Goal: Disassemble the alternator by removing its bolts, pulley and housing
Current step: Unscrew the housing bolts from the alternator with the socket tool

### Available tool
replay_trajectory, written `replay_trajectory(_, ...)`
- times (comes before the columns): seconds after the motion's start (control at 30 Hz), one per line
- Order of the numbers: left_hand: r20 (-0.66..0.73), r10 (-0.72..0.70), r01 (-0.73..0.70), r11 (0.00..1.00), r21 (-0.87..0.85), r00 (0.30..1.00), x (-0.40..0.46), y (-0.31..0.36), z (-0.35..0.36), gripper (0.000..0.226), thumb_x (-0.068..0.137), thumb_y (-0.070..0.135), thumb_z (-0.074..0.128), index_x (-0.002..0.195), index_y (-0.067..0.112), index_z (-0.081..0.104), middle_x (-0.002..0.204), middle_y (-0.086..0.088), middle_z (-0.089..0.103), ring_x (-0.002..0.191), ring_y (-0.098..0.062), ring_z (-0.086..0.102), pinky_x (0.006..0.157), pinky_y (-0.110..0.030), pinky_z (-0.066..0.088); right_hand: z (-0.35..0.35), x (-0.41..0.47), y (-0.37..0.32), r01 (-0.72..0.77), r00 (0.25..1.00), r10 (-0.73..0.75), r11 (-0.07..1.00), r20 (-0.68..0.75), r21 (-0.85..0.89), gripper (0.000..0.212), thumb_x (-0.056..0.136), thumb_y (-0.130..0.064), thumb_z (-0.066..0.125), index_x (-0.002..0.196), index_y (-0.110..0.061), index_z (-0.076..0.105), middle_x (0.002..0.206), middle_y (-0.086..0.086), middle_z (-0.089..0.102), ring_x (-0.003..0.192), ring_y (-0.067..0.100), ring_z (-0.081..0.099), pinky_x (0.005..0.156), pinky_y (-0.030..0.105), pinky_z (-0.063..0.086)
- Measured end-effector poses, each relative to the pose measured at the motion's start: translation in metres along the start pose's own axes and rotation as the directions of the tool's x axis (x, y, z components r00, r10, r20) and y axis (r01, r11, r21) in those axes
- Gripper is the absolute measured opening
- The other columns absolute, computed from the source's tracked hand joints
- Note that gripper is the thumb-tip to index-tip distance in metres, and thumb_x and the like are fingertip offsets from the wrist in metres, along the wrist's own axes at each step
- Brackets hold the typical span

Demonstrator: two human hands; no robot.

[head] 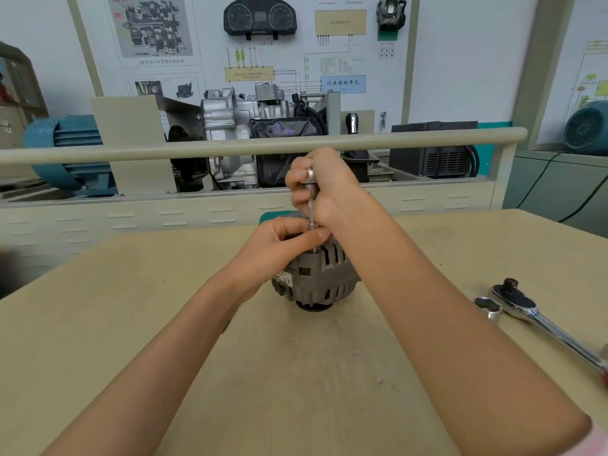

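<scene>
In the head view, the alternator (317,278) stands on the beige table (131,324), centre, pulley end down. The right hand (324,185) is directly above it, fingers curled round a slim metal driver (311,205) held upright, its tip at the alternator's top. The left hand (283,245) rests on the housing's upper left, thumb and fingers pinching the driver's shaft low down. A small label on the housing is too blurred to read. To the right lie a ratchet wrench (543,319) and, just beside it, a loose socket (488,307).

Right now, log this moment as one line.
right hand: grips driver upright | left hand: pinches its shaft | alternator: on table | ratchet: idle, right
</scene>
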State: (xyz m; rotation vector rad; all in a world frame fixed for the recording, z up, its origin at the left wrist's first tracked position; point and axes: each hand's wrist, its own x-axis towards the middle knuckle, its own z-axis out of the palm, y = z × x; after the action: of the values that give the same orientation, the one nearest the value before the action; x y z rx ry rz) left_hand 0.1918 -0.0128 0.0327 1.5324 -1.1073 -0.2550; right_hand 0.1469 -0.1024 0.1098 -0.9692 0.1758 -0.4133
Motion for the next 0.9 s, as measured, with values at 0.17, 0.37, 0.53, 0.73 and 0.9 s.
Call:
replay_trajectory(0.17,0.048,0.014,-0.015,1.000,0.014,0.999,-0.001,0.003,-0.001,0.024,0.091,0.026,0.056,0.078,0.033,0.075,0.079,0.014,0.073,0.075,0.005,0.066,0.063,-0.008,0.046,-0.012,0.009,-0.012,-0.368,0.835,0.358,0.928,0.418,-0.060,0.028,0.098,-0.009,0.028,0.091,-0.002,0.054,0.040,-0.009,0.037,0.024,0.002,0.033,0.028,0.011,0.015)
replay_trajectory(0.37,0.022,0.036,-0.037,0.999,0.018,0.999,-0.001,0.002,0.000,0.020,0.081,0.035,0.061,0.076,0.023,0.076,0.077,0.008,0.069,0.075,-0.004,0.063,0.066,-0.015,0.046,-0.008,0.004,-0.008,-0.250,0.932,0.227,0.967,0.284,0.045,0.025,0.093,-0.002,0.027,0.084,-0.008,0.049,0.040,-0.010,0.037,0.025,0.001,0.033,0.027,0.012,0.015)
replay_trajectory(0.53,-0.043,0.042,-0.040,0.998,0.043,0.998,0.001,-0.001,0.002,0.033,0.090,0.013,0.060,0.062,0.025,0.073,0.077,-0.015,0.062,0.075,-0.020,0.055,0.066,-0.028,0.042,0.004,-0.002,0.015,0.359,0.908,-0.326,0.929,-0.263,0.087,0.022,0.095,-0.001,0.024,0.090,-0.014,0.040,0.070,0.005,0.043,0.028,0.005,0.039,0.028,0.014,0.022)
replay_trajectory(0.73,0.008,0.013,-0.013,0.998,0.057,1.000,0.001,0.001,0.001,0.022,0.093,0.023,0.057,0.081,0.029,0.074,0.085,0.005,0.074,0.081,-0.006,0.067,0.070,-0.016,0.050,-0.005,0.007,-0.005,-0.101,0.993,0.101,0.995,0.062,0.010,0.028,0.089,0.000,0.020,0.076,-0.011,0.042,0.046,-0.004,0.039,0.027,0.002,0.034,0.026,0.013,0.013)
replay_trajectory(0.9,0.067,0.055,-0.060,0.994,0.086,0.996,0.000,0.003,-0.001,0.022,0.096,0.022,0.051,0.094,0.026,0.072,0.085,0.023,0.070,0.085,0.007,0.064,0.070,-0.007,0.046,-0.016,0.018,-0.011,-0.417,0.766,0.403,0.904,0.501,-0.089,0.030,0.098,-0.012,0.025,0.091,-0.002,0.053,0.043,-0.007,0.041,0.024,0.003,0.037,0.027,0.012,0.013)
